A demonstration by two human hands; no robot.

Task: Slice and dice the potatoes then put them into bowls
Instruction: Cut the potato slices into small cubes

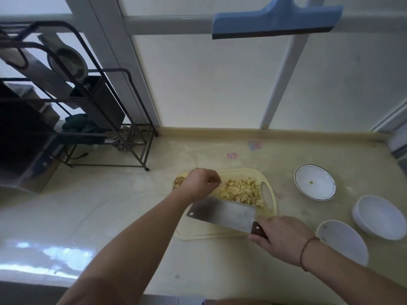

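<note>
Potato dice [241, 191] heaped on cutting board [224, 235] mid-worktop; light, damp, scatter-prone, best scooped onto cleaver [221, 213]. Right hand [284, 238] grips cleaver handle; left hand [201, 180] curled beside heap, contents unclear. Bowls [315, 182] at right edge.

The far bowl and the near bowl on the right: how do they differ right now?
The far bowl has a dark line around its rim; the near bowl shows none. The far bowl holds a small yellowish bit at its bottom; the near bowl looks empty apart from faint specks. The far bowl lies level with the diced potato, the near bowl beside the right hand. Both are white, round and upright.
</note>
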